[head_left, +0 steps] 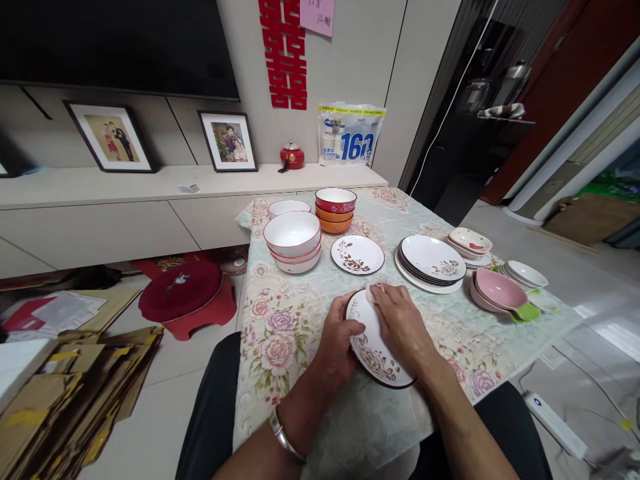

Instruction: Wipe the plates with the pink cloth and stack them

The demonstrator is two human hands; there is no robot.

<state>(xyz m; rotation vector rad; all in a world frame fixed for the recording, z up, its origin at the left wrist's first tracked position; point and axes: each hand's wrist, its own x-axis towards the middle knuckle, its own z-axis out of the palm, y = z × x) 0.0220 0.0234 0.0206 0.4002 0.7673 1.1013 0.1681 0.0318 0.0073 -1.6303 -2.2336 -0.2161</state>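
A white plate (381,353) with brown flowers and a dark rim is tilted above the near side of the table. My left hand (340,337) is closed on its left edge, thumb over the top face. On the plate's upper right face lies my right hand (400,320), pressing a white tissue (371,292) that shows only partly beyond the fingers. Just behind, a similar flowered plate (357,255) rests on the cloth. To the right stands a stack of matching plates (431,259).
Red-rimmed white bowls (293,240) and a red bowl (336,200) on orange ones stand at the back left. Pink bowls (500,290) and small white dishes (525,273) sit near the right edge. A red stool (185,293) stands left of the flowered tablecloth (280,313).
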